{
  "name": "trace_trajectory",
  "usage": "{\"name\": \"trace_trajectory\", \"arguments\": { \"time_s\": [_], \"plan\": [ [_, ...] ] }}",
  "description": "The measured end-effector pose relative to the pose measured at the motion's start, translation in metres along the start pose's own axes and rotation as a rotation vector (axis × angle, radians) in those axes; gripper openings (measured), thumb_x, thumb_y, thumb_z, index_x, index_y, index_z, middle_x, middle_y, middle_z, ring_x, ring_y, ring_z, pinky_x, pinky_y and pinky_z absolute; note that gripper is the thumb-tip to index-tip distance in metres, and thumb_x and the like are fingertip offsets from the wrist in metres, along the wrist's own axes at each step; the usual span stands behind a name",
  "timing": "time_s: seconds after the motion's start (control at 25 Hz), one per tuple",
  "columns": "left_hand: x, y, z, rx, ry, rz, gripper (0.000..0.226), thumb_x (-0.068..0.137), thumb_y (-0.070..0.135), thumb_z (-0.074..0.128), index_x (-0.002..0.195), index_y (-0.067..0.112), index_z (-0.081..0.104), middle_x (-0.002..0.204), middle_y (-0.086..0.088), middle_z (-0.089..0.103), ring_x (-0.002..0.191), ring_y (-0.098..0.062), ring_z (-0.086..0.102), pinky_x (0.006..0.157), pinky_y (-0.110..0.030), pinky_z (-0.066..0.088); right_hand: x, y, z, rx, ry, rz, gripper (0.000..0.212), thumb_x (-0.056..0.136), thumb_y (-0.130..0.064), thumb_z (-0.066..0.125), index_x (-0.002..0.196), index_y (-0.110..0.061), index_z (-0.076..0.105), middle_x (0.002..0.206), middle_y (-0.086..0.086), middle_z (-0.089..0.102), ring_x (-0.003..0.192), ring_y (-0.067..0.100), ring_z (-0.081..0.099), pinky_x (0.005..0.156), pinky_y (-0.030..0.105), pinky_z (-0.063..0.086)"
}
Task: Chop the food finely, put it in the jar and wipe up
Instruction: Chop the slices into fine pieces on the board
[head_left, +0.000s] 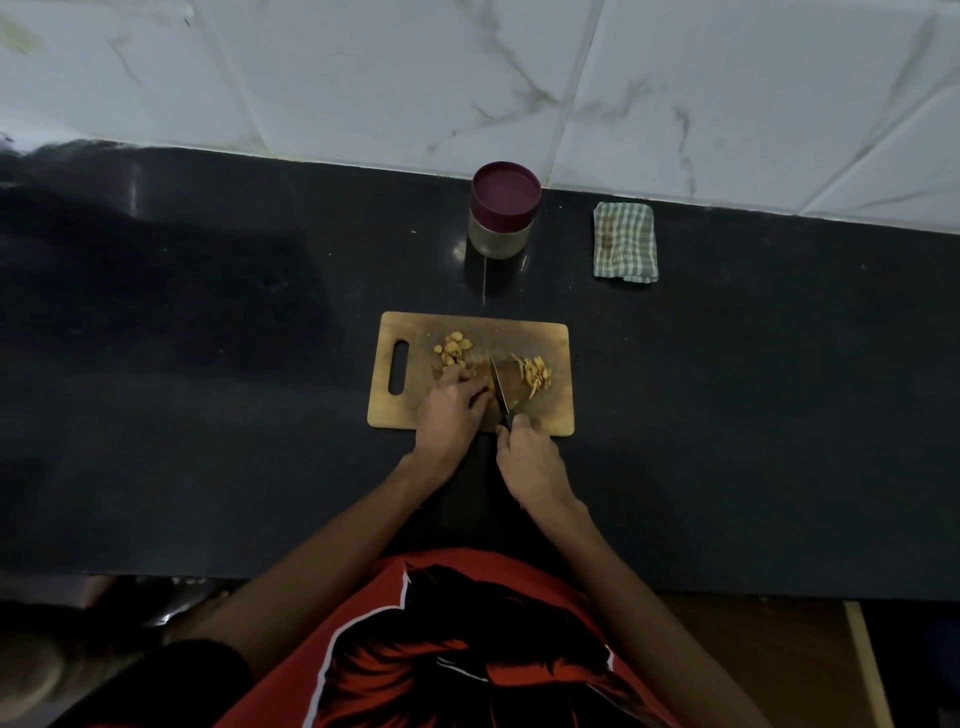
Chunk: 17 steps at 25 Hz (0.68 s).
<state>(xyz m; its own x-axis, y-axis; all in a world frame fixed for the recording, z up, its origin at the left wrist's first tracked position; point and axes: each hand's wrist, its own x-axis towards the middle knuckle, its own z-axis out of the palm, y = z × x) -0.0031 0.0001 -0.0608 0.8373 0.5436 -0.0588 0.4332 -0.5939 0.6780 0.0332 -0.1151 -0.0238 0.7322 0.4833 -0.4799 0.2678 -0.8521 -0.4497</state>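
**Fingers sitting close to the blade**

The counter (208, 364) is carrying everything, and its dark gloss is making stray bits hard to spot for the wipe-up. The board (540, 415) is lying loose on it and could be sliding under pressure. The jar (503, 215) is standing behind the board with its lid on, the cloth (625, 242) beside it. The right hand (530, 462) is clamped around the knife (500, 384) handle. The left hand (451, 410) is pressing curled fingers on the food (454, 349), touching the blade; a slip could be nicking them. Cut strips (535, 373) are lying near the right edge and could be spilling off
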Motion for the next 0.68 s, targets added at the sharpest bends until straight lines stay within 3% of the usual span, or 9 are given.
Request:
{"name": "trace_trajectory", "arguments": {
  "time_s": [0.2,0.68],
  "plan": [
    [0.001,0.001,0.0,-0.002,-0.005,-0.006,0.024,0.09,0.014,0.06,0.112,0.007,0.067,0.114,-0.009,0.055,0.093,-0.021,0.06,0.079,-0.037,0.053,-0.001,-0.006,0.001,-0.051,-0.011,0.028,0.023,0.105,-0.024,0.037,0.116,-0.006,0.047,0.112,0.016,0.063,0.101,0.032,0.063,0.067,0.035,0.039],
    [0.0,0.005,-0.002,0.023,-0.001,-0.042,0.022,0.091,0.019,0.06,0.108,0.009,0.069,0.11,-0.008,0.055,0.091,-0.022,0.059,0.077,-0.041,0.053,-0.011,-0.003,0.004,-0.061,0.002,0.07,0.024,0.106,-0.026,0.035,0.115,-0.006,0.047,0.111,0.017,0.064,0.102,0.032,0.063,0.069,0.035,0.04]
  ]
}}
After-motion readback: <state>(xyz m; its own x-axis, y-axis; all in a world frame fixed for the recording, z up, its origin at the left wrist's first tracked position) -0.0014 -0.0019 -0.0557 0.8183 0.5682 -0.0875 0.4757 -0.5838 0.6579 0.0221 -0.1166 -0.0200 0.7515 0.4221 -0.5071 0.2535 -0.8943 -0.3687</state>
